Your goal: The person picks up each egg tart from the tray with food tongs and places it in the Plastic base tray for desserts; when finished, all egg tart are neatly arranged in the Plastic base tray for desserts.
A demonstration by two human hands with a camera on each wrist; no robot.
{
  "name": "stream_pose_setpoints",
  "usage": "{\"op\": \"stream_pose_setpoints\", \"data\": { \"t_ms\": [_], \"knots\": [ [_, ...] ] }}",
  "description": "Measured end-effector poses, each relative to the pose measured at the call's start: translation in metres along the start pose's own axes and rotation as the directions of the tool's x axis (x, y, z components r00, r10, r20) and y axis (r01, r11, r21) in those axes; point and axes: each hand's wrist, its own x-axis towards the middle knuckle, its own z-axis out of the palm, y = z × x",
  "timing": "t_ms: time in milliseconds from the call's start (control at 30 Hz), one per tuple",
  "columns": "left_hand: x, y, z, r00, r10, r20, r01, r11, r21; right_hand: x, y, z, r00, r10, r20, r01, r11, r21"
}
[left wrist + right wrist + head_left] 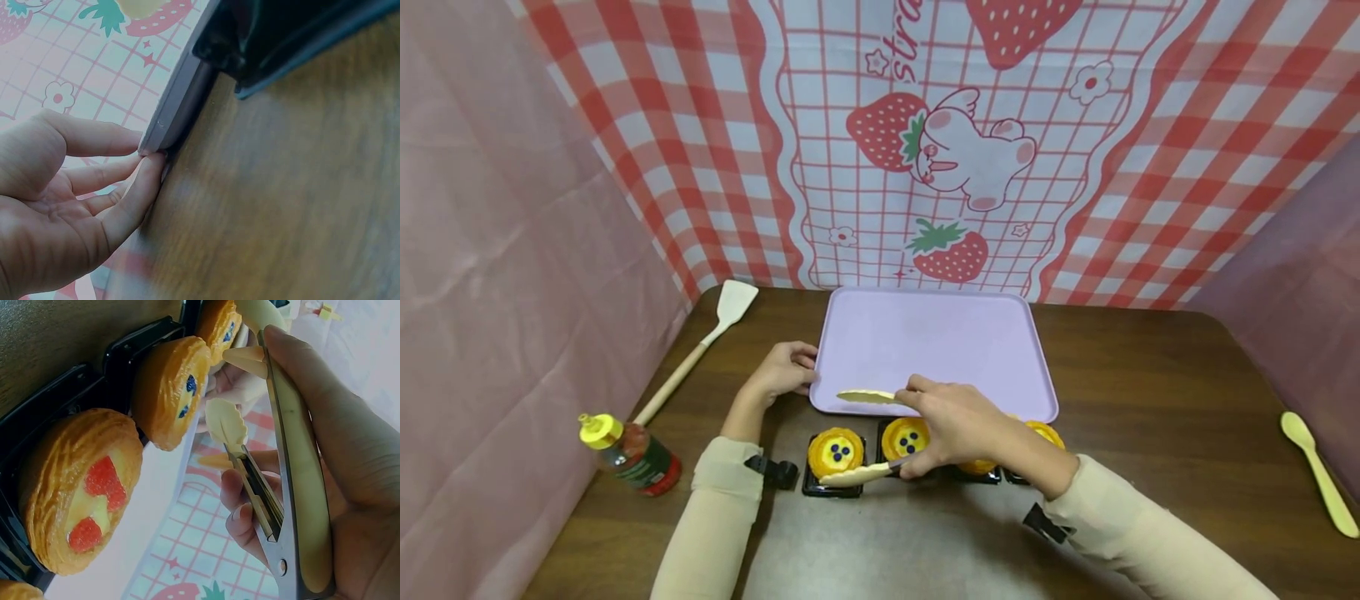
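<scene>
My left hand (786, 369) is at the left edge of the lilac tray (932, 342). In the left wrist view its thumb and fingers pinch the tray's rim (164, 125). My right hand (958, 421) grips tongs (859, 476) with cream tips, their arms spread apart. One tip hangs over the tray's front edge. The other is over the near side of the leftmost blueberry tart (836, 450); whether they touch, I cannot tell. A second blueberry tart (901, 437) sits beside it. A tart with red pieces (81, 494) shows in the right wrist view. My right arm partly hides the tarts on the right.
The tarts sit in black plastic holders (832, 490) in a row before the tray. A white spatula (735, 302) and a yellow-capped bottle (636, 454) are at left. At far right lies a yellow spoon (1318, 471). A checkered cloth (715, 167) hangs behind the table.
</scene>
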Motion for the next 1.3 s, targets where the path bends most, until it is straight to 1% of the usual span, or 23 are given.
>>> {"op": "stream_pose_setpoints", "data": {
  "t_ms": [67,200,367,433,500,567,633,667,733,833,900,967,1033,1133,1167,1233,1300],
  "knots": [
    [0.0,0.0,0.0,1.0,0.0,0.0,0.0,1.0,0.005,-0.002,0.001,-0.003,1.0,0.01,0.001,-0.01,1.0,0.023],
    [-0.001,0.001,0.0,1.0,0.012,0.01,-0.012,1.0,0.001,-0.008,0.003,-0.008,1.0,0.015,-0.022,-0.014,0.998,0.056],
    [-0.003,0.002,0.0,1.0,0.01,0.001,-0.01,1.0,-0.004,-0.021,0.011,-0.017,0.994,0.047,-0.098,-0.037,0.994,0.1],
    [-0.002,0.001,0.0,1.0,0.005,-0.001,-0.005,1.0,-0.003,-0.028,0.018,-0.021,0.986,0.063,-0.151,-0.044,0.991,0.125],
    [-0.003,0.0,-0.001,1.0,0.002,-0.003,-0.002,1.0,0.001,-0.035,0.028,-0.026,0.974,0.091,-0.207,-0.059,0.986,0.154],
    [-0.002,0.0,-0.001,1.0,0.001,-0.004,-0.001,1.0,0.008,-0.043,0.041,-0.03,0.954,0.142,-0.265,-0.092,0.977,0.193],
    [-0.002,-0.001,-0.002,1.0,0.0,-0.005,0.0,1.0,0.014,-0.051,0.053,-0.034,0.925,0.214,-0.315,-0.142,0.961,0.238],
    [-0.002,-0.001,-0.002,1.0,0.002,-0.003,-0.002,1.0,0.017,-0.055,0.06,-0.035,0.906,0.257,-0.337,-0.173,0.95,0.259],
    [-0.001,0.0,-0.002,1.0,0.006,-0.001,-0.006,1.0,0.021,-0.062,0.074,-0.037,0.864,0.337,-0.373,-0.239,0.928,0.285],
    [-0.001,0.0,-0.001,1.0,0.005,0.001,-0.005,1.0,0.024,-0.074,0.092,-0.038,0.8,0.437,-0.411,-0.331,0.893,0.305],
    [-0.001,-0.001,-0.001,1.0,0.003,-0.001,-0.003,1.0,0.021,-0.082,0.104,-0.037,0.758,0.49,-0.431,-0.378,0.868,0.322],
    [-0.001,0.0,0.0,1.0,0.005,0.0,-0.005,1.0,0.016,-0.09,0.114,-0.034,0.713,0.537,-0.451,-0.408,0.841,0.356],
    [-0.002,-0.001,0.0,1.0,0.006,0.004,-0.006,1.0,0.006,-0.098,0.122,-0.03,0.663,0.588,-0.463,-0.437,0.806,0.398],
    [-0.003,-0.001,0.002,1.0,0.003,0.008,-0.003,1.0,-0.007,-0.111,0.135,-0.023,0.586,0.67,-0.455,-0.486,0.74,0.464],
    [-0.003,-0.001,0.002,1.0,0.003,0.01,-0.003,1.0,-0.007,-0.115,0.139,-0.021,0.564,0.694,-0.447,-0.504,0.718,0.48],
    [-0.003,0.0,0.003,1.0,-0.003,0.01,0.003,1.0,-0.006,-0.123,0.148,-0.016,0.526,0.736,-0.426,-0.541,0.676,0.499],
    [-0.002,0.001,0.004,1.0,-0.004,0.008,0.004,1.0,-0.01,-0.131,0.159,-0.01,0.496,0.766,-0.408,-0.58,0.642,0.501]
  ]
}}
